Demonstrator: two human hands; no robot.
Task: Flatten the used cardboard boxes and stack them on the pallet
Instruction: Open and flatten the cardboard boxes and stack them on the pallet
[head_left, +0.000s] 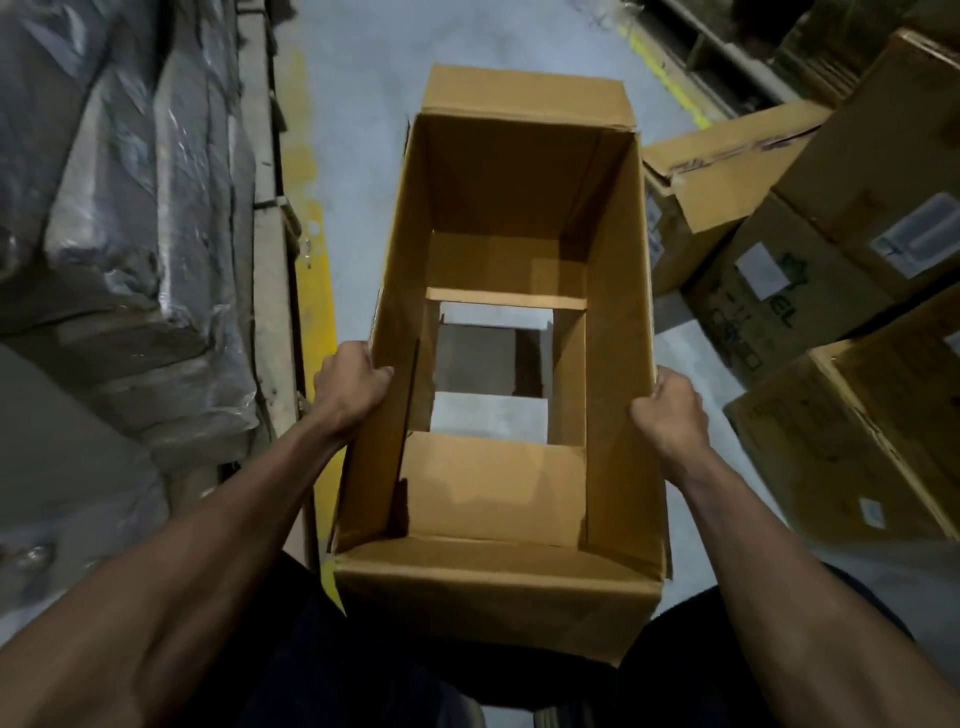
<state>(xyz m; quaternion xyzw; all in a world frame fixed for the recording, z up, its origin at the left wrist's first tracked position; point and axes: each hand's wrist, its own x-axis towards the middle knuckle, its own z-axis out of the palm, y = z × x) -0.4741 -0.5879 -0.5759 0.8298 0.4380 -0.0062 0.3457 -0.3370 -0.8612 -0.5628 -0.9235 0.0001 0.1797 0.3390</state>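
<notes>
Between both hands, an open cardboard box

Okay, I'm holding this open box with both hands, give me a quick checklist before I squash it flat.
1. Both hands gripping: left hand on the left wall, right hand on the right wall of the box: ok.
2. Box emptied: nothing visible inside: ok.
3. Bottom flaps opened: floor shows through the gap: ok.
4. Flaps fully free of tape: cannot tell.
5. Room to fold: stacked cartons close on the right: not ok.
6. Pallet location: cannot tell.
</notes>
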